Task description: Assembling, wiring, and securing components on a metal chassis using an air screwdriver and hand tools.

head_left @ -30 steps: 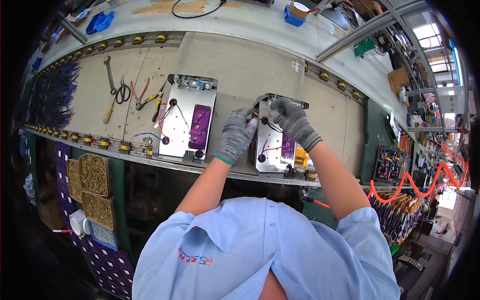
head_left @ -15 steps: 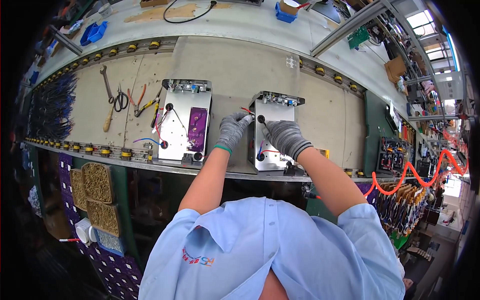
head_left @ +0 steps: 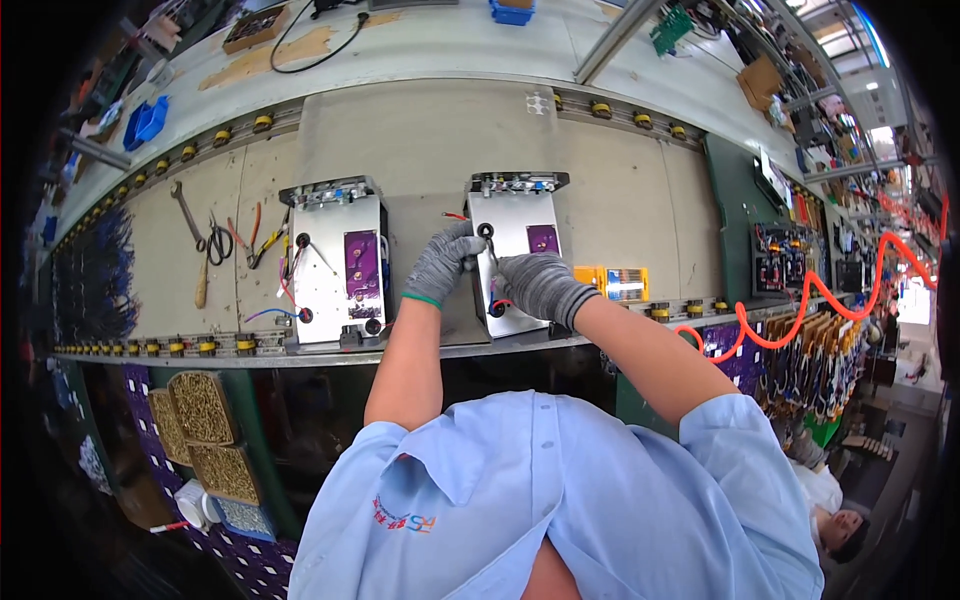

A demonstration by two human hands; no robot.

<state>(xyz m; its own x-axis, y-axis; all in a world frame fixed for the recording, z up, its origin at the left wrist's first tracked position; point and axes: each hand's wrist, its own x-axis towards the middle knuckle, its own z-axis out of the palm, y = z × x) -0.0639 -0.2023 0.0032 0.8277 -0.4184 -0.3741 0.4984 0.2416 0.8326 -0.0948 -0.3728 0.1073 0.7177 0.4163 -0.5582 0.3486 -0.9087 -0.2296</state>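
A silver metal chassis with a purple circuit board stands in front of me, between my hands. My left hand, in a grey knit glove, is closed at its left edge; what its fingertips hold is hidden. A red wire end sticks out just above it. My right hand, gloved alike, lies over the chassis. Its fingers are closed on a dark wire below the black grommet. Red and blue wires come from a lower grommet, beside the right fingers.
A second silver chassis stands left. Beyond it lie a wrench, scissors, pliers and a wire bundle. Yellow-edged packs lie right. Screw trays sit below the bench; an orange coiled hose hangs right.
The view has shifted, so the bench things sit further left. The near chassis has turned slightly, and its purple board now shows. My right hand has moved lower along the chassis.
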